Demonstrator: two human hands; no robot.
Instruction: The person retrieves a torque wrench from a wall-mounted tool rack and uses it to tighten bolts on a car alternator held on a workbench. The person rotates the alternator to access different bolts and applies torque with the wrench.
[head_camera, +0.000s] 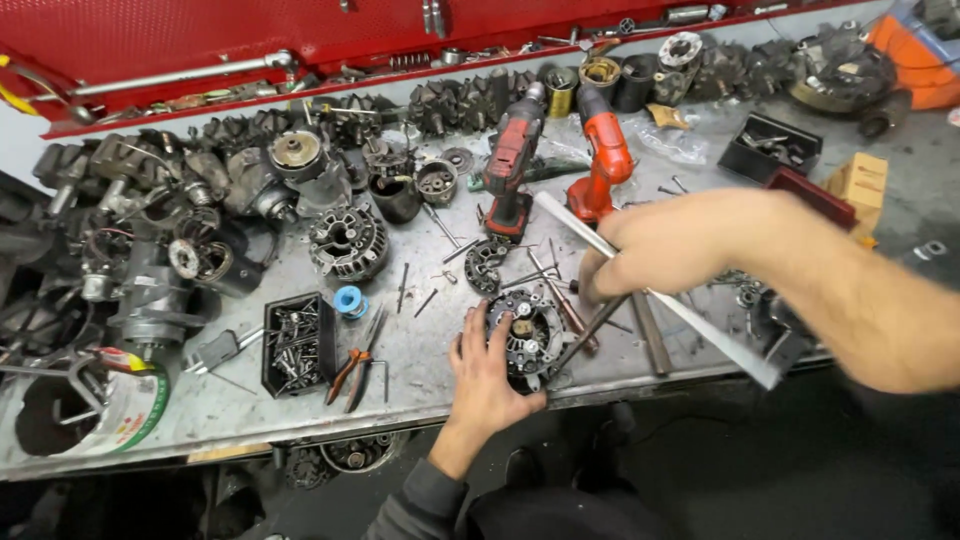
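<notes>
At six o'clock on the bench, the left hand cups the round alternator part, its grip half closed around the rim. At three o'clock of it, the right hand grips a long flat metal bar tightly; two red drills stand at twelve o'clock.

Scuffed grey metal bench, greasy metal housing
</notes>
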